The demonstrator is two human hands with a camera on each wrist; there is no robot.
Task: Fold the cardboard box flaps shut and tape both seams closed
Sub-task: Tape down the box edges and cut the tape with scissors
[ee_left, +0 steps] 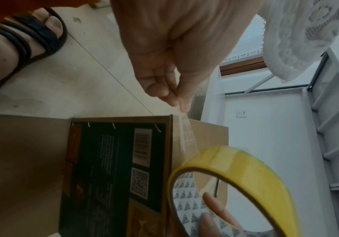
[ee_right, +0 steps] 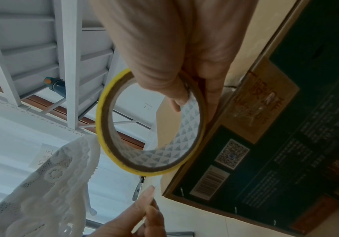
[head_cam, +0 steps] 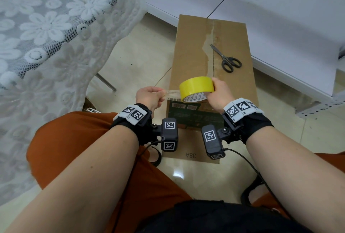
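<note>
A: What are the hands doing?

B: The right hand [head_cam: 220,90] grips a roll of yellow tape [head_cam: 196,88], fingers hooked through its core, which is lined with a grey triangle print. The left hand [head_cam: 150,96] pinches the free end of a clear, glossy tape strip [head_cam: 172,93] drawn taut from the roll.

A: And the box?

B: The cardboard box [head_cam: 192,45] lies flat on pale glossy floor tiles [head_cam: 134,60], just beyond the hands. It is matte brown, its top flaps folded down and meeting at a centre seam [head_cam: 212,45] edged with a ragged, torn paper layer. Black scissors [head_cam: 226,59] rest on the right flap, beside the seam.

A: Anything unclear?

B: The near end carries a dark printed panel with a barcode; the wrist cameras hide part of it, and its small print is unreadable. White floral lace cloth [head_cam: 46,27] drapes at left, cut off by the frame.
</note>
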